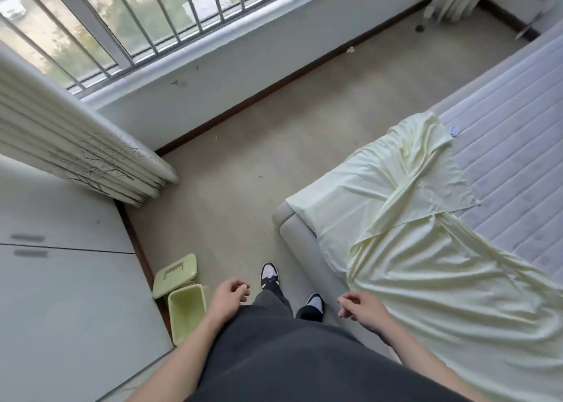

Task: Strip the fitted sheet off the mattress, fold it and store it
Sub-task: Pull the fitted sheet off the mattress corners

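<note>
My left hand [229,295] hangs in front of my hip with the fingers loosely curled and nothing in them. My right hand [359,308] is the same, half curled and bare, just beside the bed frame [300,234]. The pale yellow fitted sheet [405,219] lies rumpled over the near corner of the mattress [511,145], peeled back so the quilted top shows beyond it. Left of the bed frame, by the white cabinet [61,279], stands a green bin [185,310].

Green bin [186,311] w/ lid [175,275] off beside it, white cabinet [61,279], curtain [76,145], barred window [122,20]
</note>
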